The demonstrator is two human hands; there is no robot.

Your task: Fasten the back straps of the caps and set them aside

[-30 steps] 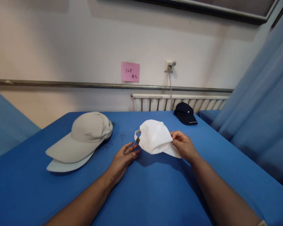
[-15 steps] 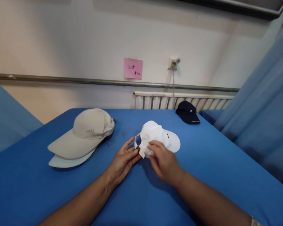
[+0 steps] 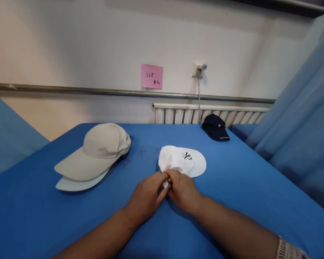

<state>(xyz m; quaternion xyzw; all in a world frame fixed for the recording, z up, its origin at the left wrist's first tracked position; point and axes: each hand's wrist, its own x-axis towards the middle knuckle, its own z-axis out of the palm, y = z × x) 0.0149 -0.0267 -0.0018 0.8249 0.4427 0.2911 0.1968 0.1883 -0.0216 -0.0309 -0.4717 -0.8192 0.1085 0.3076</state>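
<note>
A white baseball cap (image 3: 175, 158) with a black logo lies on the blue-covered table in front of me, its brim (image 3: 197, 163) pointing right. My left hand (image 3: 149, 194) is closed at the cap's near edge, its fingertips pinching the strap end, a bit of which shows white between the hands. Right against it, my right hand (image 3: 183, 189) is closed on the near side of the same cap, with thumb and fingers meeting the left fingertips. The strap's buckle is hidden behind my fingers.
Stacked caps, a beige one (image 3: 101, 147) on a pale one (image 3: 81, 184), sit at the left. A dark navy cap (image 3: 214, 127) lies at the table's far right corner. Behind stand a radiator (image 3: 178, 113) and a wall rail; a blue curtain (image 3: 299, 97) hangs at the right.
The white cap has tipped down flatter, so its logo now shows fully. My left hand has turned over, palm down, and my right hand has come in to meet it at the strap.
</note>
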